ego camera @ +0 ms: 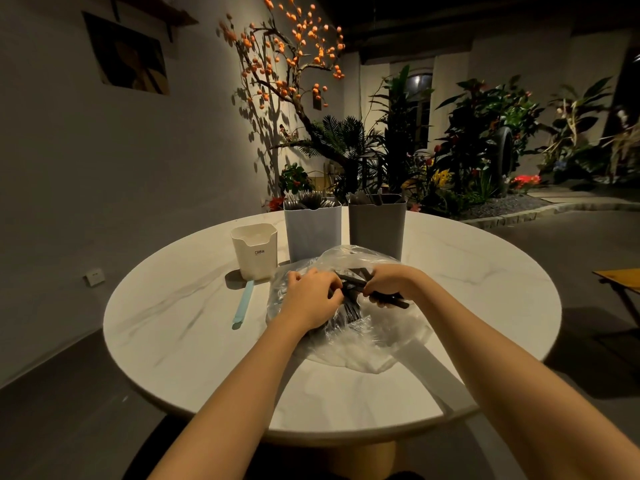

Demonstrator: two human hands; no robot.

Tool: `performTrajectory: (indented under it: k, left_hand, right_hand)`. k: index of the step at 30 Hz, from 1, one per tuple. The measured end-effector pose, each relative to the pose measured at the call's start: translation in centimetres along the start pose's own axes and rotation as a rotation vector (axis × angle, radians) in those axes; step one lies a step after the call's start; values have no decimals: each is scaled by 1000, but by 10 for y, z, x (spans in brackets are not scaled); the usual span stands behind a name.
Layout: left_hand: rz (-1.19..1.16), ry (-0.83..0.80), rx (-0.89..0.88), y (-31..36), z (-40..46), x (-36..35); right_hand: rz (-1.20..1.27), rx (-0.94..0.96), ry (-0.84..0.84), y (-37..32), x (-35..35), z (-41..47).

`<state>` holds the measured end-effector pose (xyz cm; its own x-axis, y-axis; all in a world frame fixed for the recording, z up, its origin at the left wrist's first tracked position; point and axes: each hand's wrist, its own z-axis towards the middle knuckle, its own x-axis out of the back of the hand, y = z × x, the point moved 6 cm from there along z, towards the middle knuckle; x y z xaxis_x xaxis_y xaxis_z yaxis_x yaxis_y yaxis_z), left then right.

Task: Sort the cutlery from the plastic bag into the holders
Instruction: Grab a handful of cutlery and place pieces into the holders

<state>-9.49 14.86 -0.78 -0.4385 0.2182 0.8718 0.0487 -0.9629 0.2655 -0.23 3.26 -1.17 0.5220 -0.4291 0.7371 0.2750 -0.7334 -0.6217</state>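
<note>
Beyond my hands, three holders block the far side: a small cream plastic holder [255, 251], a tall light-blue holder [312, 230] and a tall grey holder [376, 227]. A pale-blue utensil [243, 305] lies left. The round white marble table [485, 289] lies open on my right.

A round white marble-look table [166, 327] bears a pale blue utensil [243, 305] near its left side. Behind the table stands a bare tree with orange fruits [277, 60], green plants [485, 133] to its right, a dark picture [130, 57] on the wall to its left
</note>
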Motion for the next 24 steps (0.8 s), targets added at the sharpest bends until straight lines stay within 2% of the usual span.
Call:
performTrajectory:
  k: [5,15,20,24]
  left_hand:
    - [-23,46,49,0,1,2]
    - [131,-23,75,3,-2,2]
    - [109,41,-36,13,-5,8]
    - [204,-62,-35,18,-6,4]
  right_hand:
    - [0,8,-4,8,3,-12]
    - [34,14,47,19,22,-37]
    - [39,4,86,18,28,-46]
    - [-7,-2,100,21,29,-48]
